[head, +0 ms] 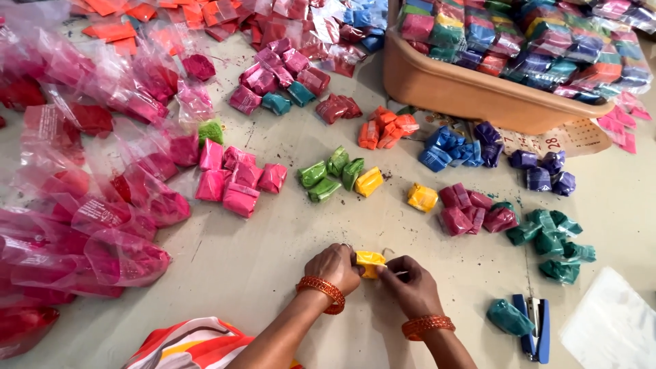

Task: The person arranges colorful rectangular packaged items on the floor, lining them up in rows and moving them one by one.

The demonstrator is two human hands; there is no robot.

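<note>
Here, low in the middle of the head view, both hands meet over one small yellow packet [370, 262], which sits between them just above the pale floor [273, 253]. The left hand [335, 268] has its fingers curled in tight, pinching the packet's left end, an orange bangle [322, 292] round the wrist. The right hand [408, 281] is likewise clenched, thumb and forefinger closed at the packet's right edge, and a thin pale strip shows between those fingers; what it is cannot be told. A second orange bangle [428, 325] circles that wrist. Neither hand is spread open; both grips are narrow, fingertip pinches on the same packet. Just right of the right forearm lie a teal packet [509, 318] and, touching it, a blue stapler [536, 329]. Farther up the floor are sorted little heaps: green packets [331, 174] with a yellow one [369, 182] beside them, another yellow packet [422, 197], maroon packets [471, 212], dark green packets [557, 246], blue packets [451, 150], purple packets [540, 171], orange packets [386, 128] and pink packets [236, 183]. Large clear bags of pink powder [89, 225] crowd the left side, and a tan tub [465, 89] full of mixed coloured packets stands at the upper right.
</note>
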